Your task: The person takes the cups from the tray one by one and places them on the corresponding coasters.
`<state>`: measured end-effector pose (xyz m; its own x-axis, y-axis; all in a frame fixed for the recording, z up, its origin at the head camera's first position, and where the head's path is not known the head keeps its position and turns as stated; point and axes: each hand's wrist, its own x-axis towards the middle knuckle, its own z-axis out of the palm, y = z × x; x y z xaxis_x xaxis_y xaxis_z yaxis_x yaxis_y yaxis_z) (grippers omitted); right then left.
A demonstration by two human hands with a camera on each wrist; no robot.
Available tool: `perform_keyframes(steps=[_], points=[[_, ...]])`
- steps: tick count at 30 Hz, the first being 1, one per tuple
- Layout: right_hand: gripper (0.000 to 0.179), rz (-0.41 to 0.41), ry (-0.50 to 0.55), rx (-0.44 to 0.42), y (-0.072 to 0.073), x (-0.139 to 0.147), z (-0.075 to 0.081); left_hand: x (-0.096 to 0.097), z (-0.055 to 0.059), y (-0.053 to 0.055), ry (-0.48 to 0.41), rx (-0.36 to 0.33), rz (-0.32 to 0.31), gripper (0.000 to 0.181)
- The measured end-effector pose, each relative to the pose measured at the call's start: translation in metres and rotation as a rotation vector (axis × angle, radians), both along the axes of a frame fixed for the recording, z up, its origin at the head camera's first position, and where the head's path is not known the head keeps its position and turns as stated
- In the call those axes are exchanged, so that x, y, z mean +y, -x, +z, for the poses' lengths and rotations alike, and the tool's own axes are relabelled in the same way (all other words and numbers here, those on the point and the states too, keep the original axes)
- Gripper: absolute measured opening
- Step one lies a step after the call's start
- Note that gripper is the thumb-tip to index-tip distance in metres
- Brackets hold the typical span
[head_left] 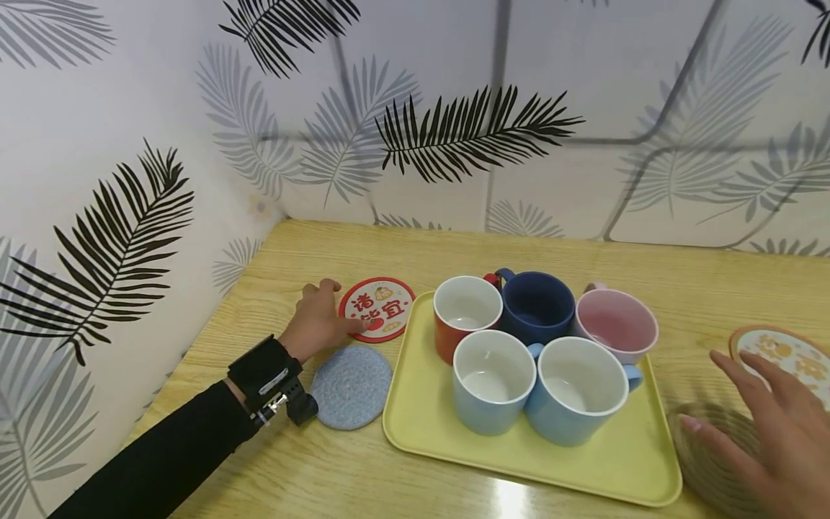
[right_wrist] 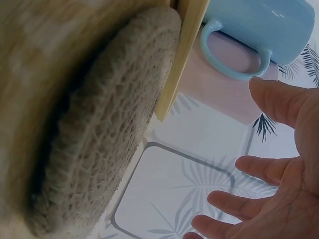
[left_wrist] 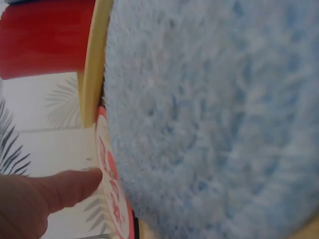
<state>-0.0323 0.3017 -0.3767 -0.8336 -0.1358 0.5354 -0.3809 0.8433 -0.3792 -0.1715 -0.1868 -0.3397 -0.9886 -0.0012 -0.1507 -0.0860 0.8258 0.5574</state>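
At the left, my left hand (head_left: pixel 320 321) lies beside a round coaster (head_left: pixel 394 292) with a red rim and red characters, its thumb reaching over the lower left part. In the left wrist view the thumb tip is right at the coaster's printed face (left_wrist: pixel 110 169). A blue-grey woven coaster (head_left: pixel 351 387) lies just below that hand. On the right, my right hand (head_left: pixel 778 432) hovers with spread fingers above a brown woven coaster (head_left: pixel 720 447), holding nothing. Beyond its fingertips is an orange-rimmed printed coaster (head_left: pixel 774 342), partly covered by the hand in the head view.
Between the hands a yellow tray (head_left: pixel 622 472) carries a red mug (head_left: pixel 447 335), a dark blue mug (head_left: pixel 534 328), a pink mug (head_left: pixel 622 346) and two light blue mugs (head_left: pixel 489 411), standing close together. A leaf-patterned wall (head_left: pixel 441 194) borders the wooden table (head_left: pixel 324 245).
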Motion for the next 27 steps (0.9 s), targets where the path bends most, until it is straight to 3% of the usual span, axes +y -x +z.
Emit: perform_keyframes(steps=[7, 11, 14, 19, 27], points=[[0.085, 0.030, 0.015, 0.066, 0.002, -0.001, 0.000, -0.012, 0.006, -0.031, -0.023, 0.035, -0.176, 0.096], [0.091, 0.037, 0.026, 0.085, 0.004, -0.002, -0.001, -0.018, 0.007, -0.050, -0.052, 0.029, -0.233, 0.105], [0.093, 0.035, 0.032, 0.087, 0.005, -0.003, -0.001, -0.020, 0.007, -0.062, -0.042, -0.001, -0.241, 0.110], [0.094, 0.038, 0.032, 0.085, 0.005, -0.004, -0.001, -0.017, 0.004, -0.075, 0.085, -0.040, -0.235, 0.106], [0.086, 0.020, 0.026, 0.056, 0.004, -0.005, -0.002, -0.012, 0.000, -0.078, 0.094, -0.029, -0.170, 0.092]])
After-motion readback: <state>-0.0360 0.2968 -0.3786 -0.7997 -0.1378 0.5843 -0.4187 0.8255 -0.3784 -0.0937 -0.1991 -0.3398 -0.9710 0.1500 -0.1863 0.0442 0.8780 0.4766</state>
